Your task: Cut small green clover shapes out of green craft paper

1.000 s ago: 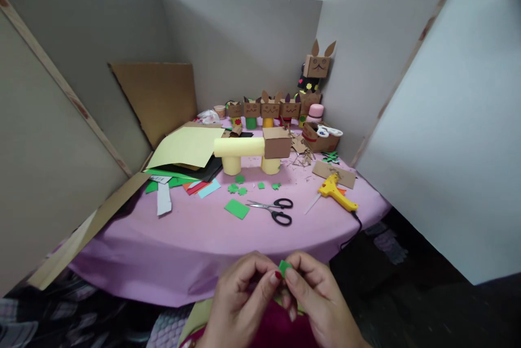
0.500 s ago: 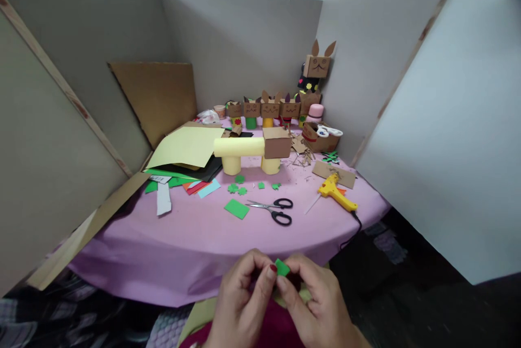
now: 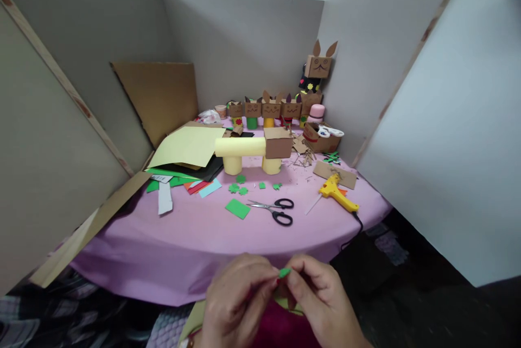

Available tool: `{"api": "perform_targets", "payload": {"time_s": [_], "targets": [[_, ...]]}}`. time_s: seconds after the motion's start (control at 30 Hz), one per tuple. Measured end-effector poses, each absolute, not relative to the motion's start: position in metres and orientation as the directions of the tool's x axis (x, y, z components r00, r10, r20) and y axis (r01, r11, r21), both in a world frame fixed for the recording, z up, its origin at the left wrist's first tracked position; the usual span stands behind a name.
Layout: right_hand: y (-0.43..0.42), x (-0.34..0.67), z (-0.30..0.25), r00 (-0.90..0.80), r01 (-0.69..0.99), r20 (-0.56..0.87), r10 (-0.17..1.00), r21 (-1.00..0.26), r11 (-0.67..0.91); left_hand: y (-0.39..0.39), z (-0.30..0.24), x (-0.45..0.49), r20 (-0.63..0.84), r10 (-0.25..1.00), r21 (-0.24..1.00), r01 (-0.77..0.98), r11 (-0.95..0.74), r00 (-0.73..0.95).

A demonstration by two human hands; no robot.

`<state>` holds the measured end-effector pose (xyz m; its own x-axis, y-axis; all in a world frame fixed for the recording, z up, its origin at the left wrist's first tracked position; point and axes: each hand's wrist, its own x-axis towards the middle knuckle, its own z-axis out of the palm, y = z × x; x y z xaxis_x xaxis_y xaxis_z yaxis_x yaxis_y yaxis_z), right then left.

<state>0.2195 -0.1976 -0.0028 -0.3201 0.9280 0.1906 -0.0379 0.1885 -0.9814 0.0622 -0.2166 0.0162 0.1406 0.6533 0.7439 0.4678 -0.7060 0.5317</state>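
A small green paper piece [image 3: 284, 272] is pinched between the fingertips of my left hand [image 3: 240, 299] and my right hand [image 3: 319, 296], close to my lap and in front of the table edge. Both hands are closed on it, and it shows nearly edge-on. On the table ahead lie black-handled scissors [image 3: 274, 209] with blades slightly apart, beside a green paper rectangle [image 3: 237, 209]. Several small green cut-outs [image 3: 241, 189] lie behind them. A yellow paper-roll figure with a brown cardboard box head [image 3: 278, 143] stands further back.
A yellow glue gun [image 3: 337, 194] lies at the right, its cord running off the table edge. Stacked coloured sheets [image 3: 187, 146] cover the left. Several box-headed animal figures [image 3: 271, 109] line the back, near a cardboard box [image 3: 321, 139] with white scissors [image 3: 330, 131].
The green piece has turned from showing its flat face to nearly edge-on. My left hand has rolled over, its back now more upward. Things on the table have not moved.
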Motion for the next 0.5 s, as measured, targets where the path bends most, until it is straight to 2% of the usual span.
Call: {"api": "perform_targets", "payload": {"time_s": [0.07, 0.2, 0.33, 0.5], "targets": [[-0.199, 0.219, -0.006, -0.34, -0.164, 0.101, 0.935, -0.985, 0.047, -0.218, 0.021, 0.057, 0.783, 0.566, 0.382, 0.518, -0.765, 0.258], [-0.2, 0.218, -0.008, -0.409, -0.354, -0.023, 0.912, -0.917, -0.182, -0.22, 0.024, 0.049, 0.721, 0.49, 0.187, 0.544, -0.818, 0.49], [-0.2, 0.22, -0.002, -0.426, -0.335, -0.085, 0.901, -0.91, -0.245, -0.219, 0.017, 0.042, 0.703, 0.404, 0.003, 0.565, -0.825, 0.585], [-0.2, 0.223, 0.006, -0.445, -0.279, -0.107, 0.889, -0.927, -0.252, -0.217, 0.023, 0.042, 0.701, 0.362, -0.035, 0.536, -0.844, 0.615]]}}
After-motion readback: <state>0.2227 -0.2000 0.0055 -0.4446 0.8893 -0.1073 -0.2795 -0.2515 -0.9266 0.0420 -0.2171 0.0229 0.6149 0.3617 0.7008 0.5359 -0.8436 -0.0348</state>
